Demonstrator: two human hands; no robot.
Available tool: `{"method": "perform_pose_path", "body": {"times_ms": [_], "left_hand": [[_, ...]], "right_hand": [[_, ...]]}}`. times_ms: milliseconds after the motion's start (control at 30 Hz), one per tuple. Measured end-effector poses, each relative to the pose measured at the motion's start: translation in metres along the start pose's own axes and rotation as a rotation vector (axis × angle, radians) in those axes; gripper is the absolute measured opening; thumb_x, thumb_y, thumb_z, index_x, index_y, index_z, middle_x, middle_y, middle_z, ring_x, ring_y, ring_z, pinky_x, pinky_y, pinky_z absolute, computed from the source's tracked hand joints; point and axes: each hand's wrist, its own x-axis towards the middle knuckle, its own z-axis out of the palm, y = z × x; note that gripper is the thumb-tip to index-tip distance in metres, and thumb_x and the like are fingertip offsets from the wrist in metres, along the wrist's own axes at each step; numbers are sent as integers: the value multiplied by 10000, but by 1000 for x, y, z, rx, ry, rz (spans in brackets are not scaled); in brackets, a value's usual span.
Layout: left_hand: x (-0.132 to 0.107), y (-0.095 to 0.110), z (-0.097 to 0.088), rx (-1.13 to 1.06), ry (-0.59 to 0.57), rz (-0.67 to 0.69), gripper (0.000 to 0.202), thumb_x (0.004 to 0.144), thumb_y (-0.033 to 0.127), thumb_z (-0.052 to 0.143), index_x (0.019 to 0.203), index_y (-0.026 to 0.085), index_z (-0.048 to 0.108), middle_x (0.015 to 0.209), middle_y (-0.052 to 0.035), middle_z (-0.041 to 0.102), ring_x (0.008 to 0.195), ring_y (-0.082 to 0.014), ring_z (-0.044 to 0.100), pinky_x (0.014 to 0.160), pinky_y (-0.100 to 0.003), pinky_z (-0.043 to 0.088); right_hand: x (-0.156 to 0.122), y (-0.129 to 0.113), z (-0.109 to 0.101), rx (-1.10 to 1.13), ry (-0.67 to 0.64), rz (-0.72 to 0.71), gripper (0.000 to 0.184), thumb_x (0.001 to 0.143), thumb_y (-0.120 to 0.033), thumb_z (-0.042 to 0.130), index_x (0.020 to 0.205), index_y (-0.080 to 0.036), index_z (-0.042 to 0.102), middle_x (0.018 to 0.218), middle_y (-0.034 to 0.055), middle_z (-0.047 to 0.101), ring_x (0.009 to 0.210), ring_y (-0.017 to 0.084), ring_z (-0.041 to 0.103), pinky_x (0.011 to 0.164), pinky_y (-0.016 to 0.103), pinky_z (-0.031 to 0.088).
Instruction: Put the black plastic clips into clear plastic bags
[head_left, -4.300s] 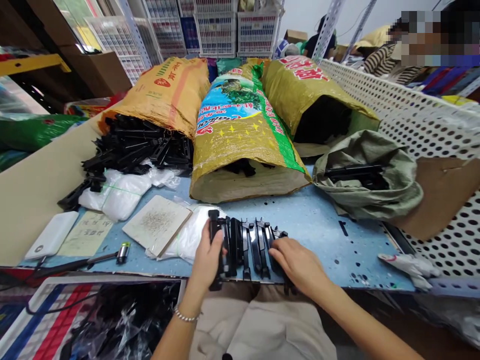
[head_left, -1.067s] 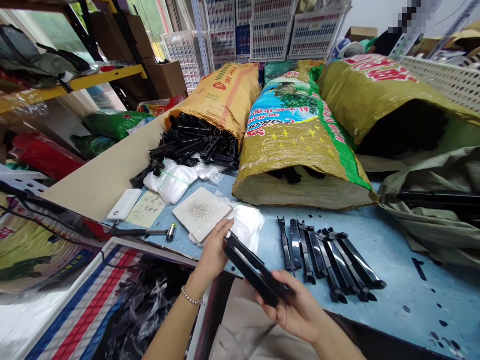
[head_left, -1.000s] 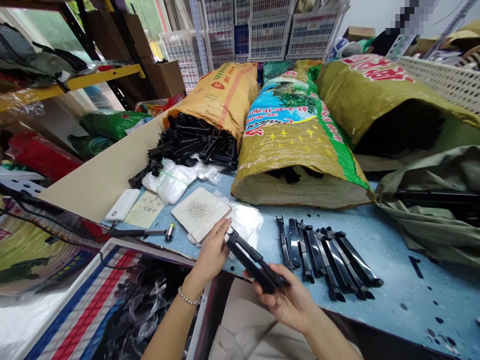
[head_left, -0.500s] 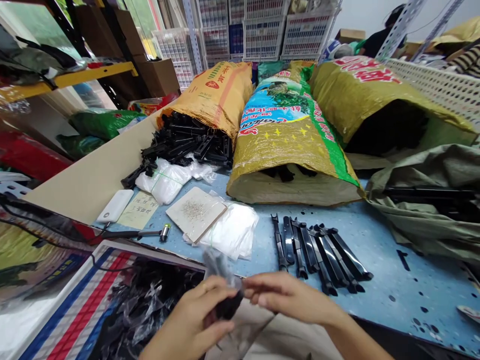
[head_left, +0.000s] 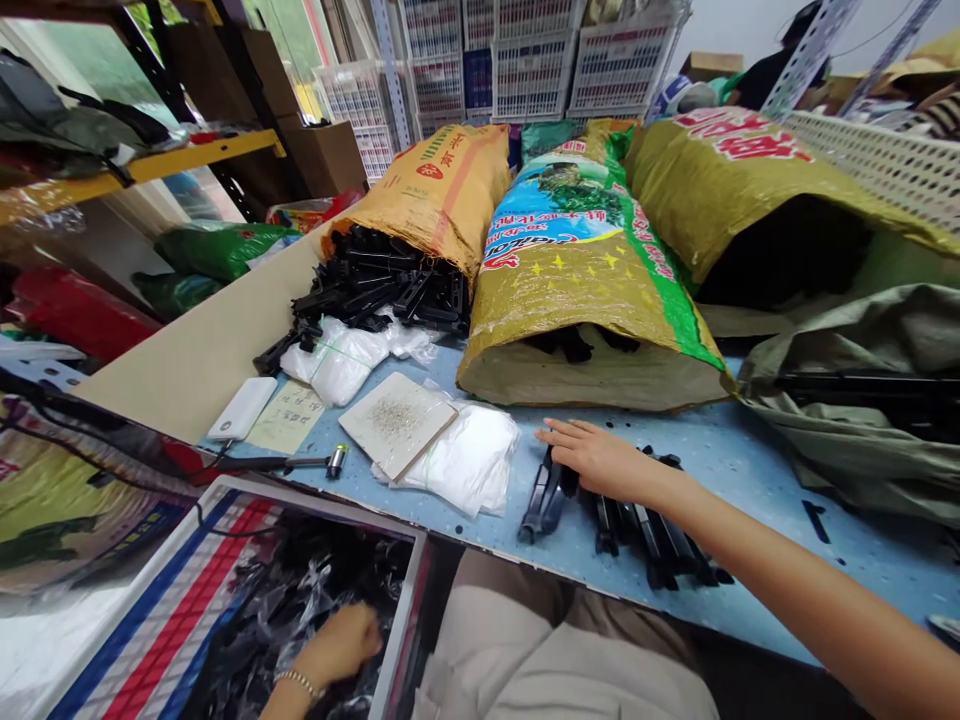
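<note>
Grips have parted, work splitting, both holds unclear: my right hand (head_left: 600, 462) covers black plastic strips (head_left: 654, 550) near the tabletop's (head_left: 765, 470) front edge; my left hand (head_left: 345, 640) is over a white-rimmed striped crate (head_left: 184, 605).

On the gold, blue and green sack (head_left: 592, 300) before you, Latin script (head_left: 532, 250) seems to spell "HaiLong", with Chinese characters beside it. You also see Chinese lettering on the orange sack (head_left: 420, 215) and right-hand gold sack (head_left: 675, 205), plus handwriting on the yellow note (head_left: 285, 428), too unclear to read.
</note>
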Motion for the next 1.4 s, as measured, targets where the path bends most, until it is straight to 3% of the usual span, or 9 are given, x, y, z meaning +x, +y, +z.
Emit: {"method": "perform_pose_path", "body": {"times_ms": [67, 200, 333, 500, 633, 767, 1000, 1167, 1400], "left_hand": [[21, 37, -18, -80, 99, 98, 185, 806, 291, 469, 674, 207, 569, 598, 9, 598, 610, -169, 601, 647, -263, 431], [55, 119, -38, -261, 596, 473, 197, 870, 304, 430, 828, 191, 586, 834, -62, 633, 809, -208, 594, 766, -323, 452], [78, 158, -36, -202, 632, 492, 79, 779, 164, 544, 813, 172, 614, 962, -112, 605, 932, -263, 555, 817, -384, 423], [102, 145, -48, -353, 556, 405, 126, 734, 167, 600, 620, 180, 546, 695, -13, 557, 675, -169, 536, 654, -288, 396], [109, 135, -64, -505, 475, 375, 221, 719, 320, 623, 588, 174, 521, 566, 43, 485, 552, -122, 471, 551, -238, 358], [106, 135, -66, -611, 385, 381, 229, 719, 360, 585, 606, 162, 566, 536, 48, 503, 496, -101, 441, 505, -224, 336], [108, 139, -56, -713, 422, 323, 256, 568, 297, 700, 524, 174, 479, 472, 78, 440, 461, -74, 378, 474, -202, 277], [102, 129, -67, -776, 355, 396, 237, 639, 374, 656, 596, 155, 573, 508, 36, 533, 466, -94, 456, 479, -213, 359], [91, 118, -75, -754, 543, 453, 125, 753, 287, 573, 729, 193, 494, 631, 32, 567, 576, -123, 558, 591, -248, 474]], "right_hand": [[1, -10, -10, 90, -52, -44, 352, 619, -1, 542, 899, -190, 641, 1329, 84, 547, 1288, 262, 419, 1047, 402, 307], [-17, -21, -36, 194, -71, 78, 262, 642, -87, 562, 871, -210, 591, 979, 60, 651, 926, 229, 583, 843, 345, 420], [-48, -19, -41, 475, 101, 366, 251, 709, -232, 629, 954, -229, 575, 1074, 60, 631, 940, 236, 579, 811, 332, 441], [-51, -35, -5, 1175, 392, 533, 630, 651, -347, 754, 1229, -225, 533, 1227, 86, 592, 1131, 278, 532, 949, 403, 405], [-15, -64, 18, 1709, 400, 508, 488, 650, -371, 760, 1087, -188, 644, 1000, 68, 677, 886, 216, 620, 783, 343, 476], [22, -83, 21, 2077, 353, 407, 366, 711, -332, 717, 1039, -180, 654, 1063, 90, 680, 813, 172, 633, 740, 311, 495], [50, -84, 29, 2187, 317, 415, 260, 758, -294, 689, 964, -138, 658, 1063, 123, 697, 811, 183, 667, 694, 298, 521], [51, -78, 41, 2077, 289, 569, 310, 711, -282, 729, 986, -167, 646, 887, 60, 716, 759, 191, 692, 601, 260, 517], [54, -81, 41, 2169, 310, 493, 304, 747, -309, 686, 1007, -167, 616, 1081, 110, 688, 775, 178, 679, 654, 289, 525]]}}
